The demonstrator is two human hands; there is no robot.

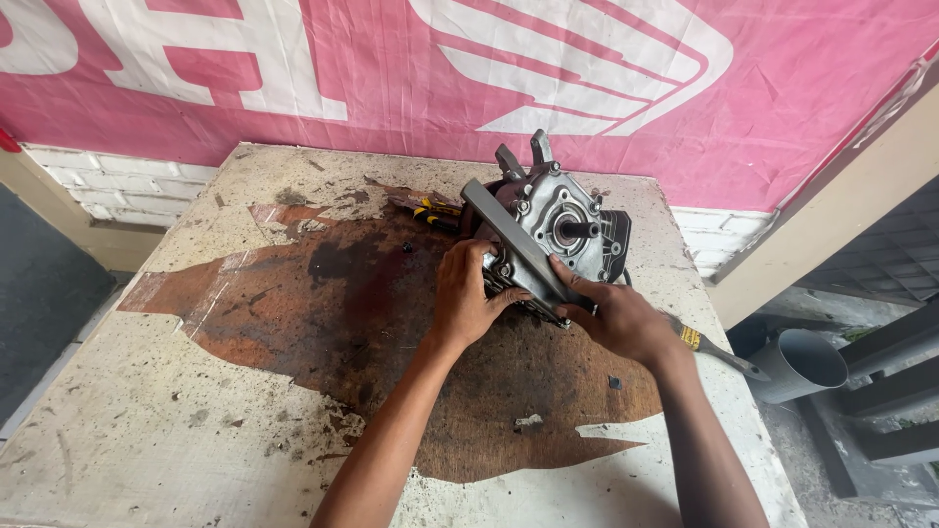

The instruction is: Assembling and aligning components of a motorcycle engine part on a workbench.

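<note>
Engine block point(562, 230), small and grey, standing at about one o'clock on the stained worktable point(147, 420), gripped from both sides.

Nearest, left hand point(468, 298) clasped on the lower left edge of the casing, fingers curled around the flat mounting flange point(514, 244); right hand point(616, 318) clamped on the lower right corner, thumb pressed to the rim. Side cover point(572, 225) seated on the block with several bolts in place, output shaft point(577, 231) poking out bare, nothing fitted on it yet. Loose small black fastener point(614, 382) lying at five o'clock on the table, another point(407, 247) at ten o'clock. Yellow-handled tool point(719, 350) at three o'clock behind the right wrist, untouched. Farther off, yellow-and-black pliers point(430, 210) at eleven o'clock, then pink banner point(293, 59) at twelve.
</note>
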